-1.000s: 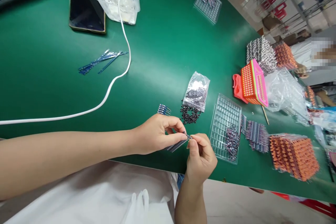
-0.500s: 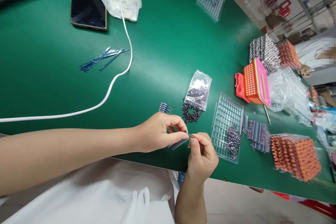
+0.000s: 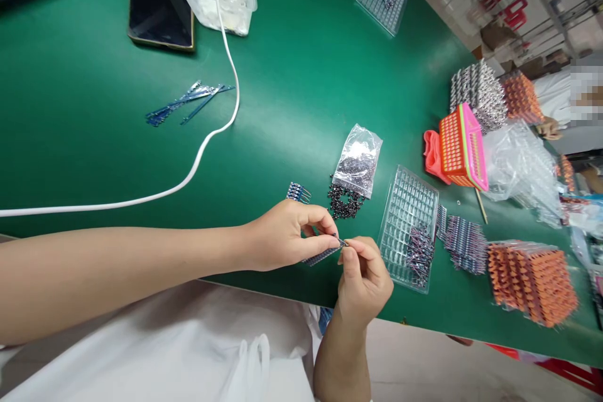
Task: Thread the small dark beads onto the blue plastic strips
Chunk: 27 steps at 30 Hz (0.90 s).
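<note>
My left hand (image 3: 294, 235) reaches in from the left, thumb and forefinger pinched on a thin, dark, pin-like part (image 3: 340, 240). My right hand (image 3: 362, 279) meets it at the fingertips, its thumb and forefinger closed at the part's end; whatever small piece they grip is mostly hidden. Beneath the left fingers a row of small grey-blue parts (image 3: 323, 256) partly shows. Just beyond the hands lie a heap of tiny dark beads (image 3: 346, 202), a clear plastic bag (image 3: 360, 157) of similar beads, and a short bundle of blue parts with wire ends (image 3: 298, 193).
Right of my hands lies a clear compartment tray (image 3: 405, 201) partly filled with thin parts. Farther right are stacked orange parts (image 3: 532, 282) and an orange-pink basket (image 3: 459, 144). A white cable (image 3: 202, 154) crosses the left side, near a phone (image 3: 160, 3). Another person's hand (image 3: 549, 129) shows far right.
Both hands keep almost the same pinched pose at the thin part. The whole view has shifted very slightly; nothing on the table has visibly moved.
</note>
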Tool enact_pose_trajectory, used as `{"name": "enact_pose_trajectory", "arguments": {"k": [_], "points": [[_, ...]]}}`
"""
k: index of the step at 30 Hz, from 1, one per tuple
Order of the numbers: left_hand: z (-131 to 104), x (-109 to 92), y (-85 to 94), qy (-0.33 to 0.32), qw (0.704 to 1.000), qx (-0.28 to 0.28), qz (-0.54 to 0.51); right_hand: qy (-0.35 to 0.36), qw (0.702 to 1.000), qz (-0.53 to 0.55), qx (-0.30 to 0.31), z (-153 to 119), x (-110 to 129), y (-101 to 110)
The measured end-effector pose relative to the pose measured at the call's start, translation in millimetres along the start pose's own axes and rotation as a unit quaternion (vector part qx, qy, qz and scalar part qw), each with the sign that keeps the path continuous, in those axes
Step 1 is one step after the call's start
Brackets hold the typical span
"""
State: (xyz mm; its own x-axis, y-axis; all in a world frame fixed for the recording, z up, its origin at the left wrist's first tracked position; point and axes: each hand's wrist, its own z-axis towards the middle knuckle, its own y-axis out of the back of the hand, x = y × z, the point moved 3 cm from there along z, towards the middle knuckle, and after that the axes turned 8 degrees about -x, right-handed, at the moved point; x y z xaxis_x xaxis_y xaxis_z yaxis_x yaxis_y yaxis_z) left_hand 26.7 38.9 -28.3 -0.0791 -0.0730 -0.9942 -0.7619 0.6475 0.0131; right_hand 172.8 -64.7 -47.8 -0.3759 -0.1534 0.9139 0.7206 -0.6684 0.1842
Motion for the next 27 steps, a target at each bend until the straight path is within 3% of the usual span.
{"name": "enact_pose_trajectory", "arguments": {"k": [20,27], "points": [[1.1,1.6,0.0,-0.008,1.0,0.004,0.008,-0.057,0.998,0.025,0.026,0.4,-5.1,1.5],[-0.6,4.0,-0.5,0.017,0.999,0.025,0.019,-0.137,0.982,0.097,0.088,2.5,-9.6,3.7]]}}
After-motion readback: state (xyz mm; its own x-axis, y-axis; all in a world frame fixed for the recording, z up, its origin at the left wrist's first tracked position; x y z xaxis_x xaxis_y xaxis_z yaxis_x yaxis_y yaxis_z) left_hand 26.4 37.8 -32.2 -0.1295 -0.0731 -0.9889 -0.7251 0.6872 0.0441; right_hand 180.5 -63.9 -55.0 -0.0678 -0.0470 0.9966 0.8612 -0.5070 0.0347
